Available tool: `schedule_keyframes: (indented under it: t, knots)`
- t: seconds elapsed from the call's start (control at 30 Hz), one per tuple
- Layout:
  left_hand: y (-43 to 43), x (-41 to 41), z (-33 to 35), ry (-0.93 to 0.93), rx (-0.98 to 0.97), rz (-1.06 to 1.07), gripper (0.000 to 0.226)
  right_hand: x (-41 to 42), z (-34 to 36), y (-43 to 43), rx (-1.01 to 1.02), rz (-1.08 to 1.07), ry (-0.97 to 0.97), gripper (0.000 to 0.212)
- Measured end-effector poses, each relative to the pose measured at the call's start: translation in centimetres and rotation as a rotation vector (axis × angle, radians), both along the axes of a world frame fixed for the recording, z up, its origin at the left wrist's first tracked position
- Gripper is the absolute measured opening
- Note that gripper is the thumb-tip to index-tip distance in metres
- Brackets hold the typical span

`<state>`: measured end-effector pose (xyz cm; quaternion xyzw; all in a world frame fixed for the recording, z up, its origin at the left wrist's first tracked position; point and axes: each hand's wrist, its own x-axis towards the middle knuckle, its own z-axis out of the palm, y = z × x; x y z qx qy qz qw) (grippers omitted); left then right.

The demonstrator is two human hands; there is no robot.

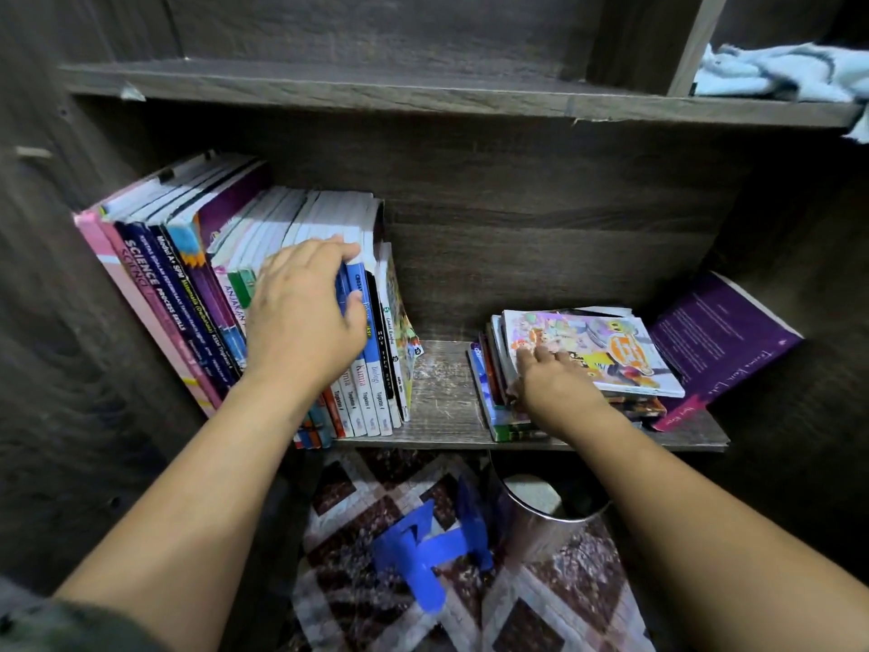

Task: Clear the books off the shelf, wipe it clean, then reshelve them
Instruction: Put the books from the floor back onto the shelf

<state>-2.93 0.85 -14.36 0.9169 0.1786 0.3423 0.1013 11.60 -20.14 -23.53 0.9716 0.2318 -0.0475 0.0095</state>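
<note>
A row of upright books point(188, 256) fills the left half of the dark wooden shelf point(442, 392). My left hand point(301, 322) lies across their spines, its fingers hooked over the tops of the blue-spined books point(371, 331) and its thumb against a spine. On the right lies a flat stack of books point(611, 350) with a colourful comic cover on top. My right hand point(555, 383) grips the stack's near left corner, fingers on the cover and thumb down its side. A purple book point(719, 336) leans against the right wall behind the stack.
A light blue cloth point(776, 72) lies bunched on the upper shelf point(376, 91) at the top right. Below the shelf edge stands a round metal bin point(541, 505) on a patterned rug with blue tape marks point(423, 552). Bare scuffed board shows between the two book groups.
</note>
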Motion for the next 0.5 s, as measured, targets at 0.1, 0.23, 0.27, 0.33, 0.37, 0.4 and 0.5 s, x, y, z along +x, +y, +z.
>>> schedule_keyframes:
  t: [0.1,0.23,0.27,0.33,0.37,0.4,0.5]
  knots:
    - [0.0,0.1,0.0,-0.001,-0.006,0.002,0.043,-0.7,2.1,0.6,0.084,0.033,-0.163,0.034]
    - [0.2,0.2,0.2,-0.003,-0.02,0.006,0.043,-1.6,4.1,2.3,0.504,0.071,-0.403,0.033]
    - [0.1,0.2,0.3,-0.001,-0.021,0.011,0.043,-1.6,4.4,3.1,0.62,0.091,-0.425,0.03]
    - [0.1,0.2,0.3,0.0,-0.026,0.015,0.043,-1.8,4.9,5.1,0.833,0.133,-0.486,0.03]
    - [0.0,0.2,0.3,0.0,-0.029,0.015,0.043,-2.0,4.9,6.2,0.933,0.153,-0.533,0.029]
    - [0.0,0.2,0.3,0.0,-0.028,0.012,0.043,-2.5,5.0,7.3,1.028,0.165,-0.559,0.029]
    - [0.1,0.2,0.2,-0.002,-0.025,0.007,0.043,-3.8,4.6,9.8,1.323,0.086,-0.432,0.028]
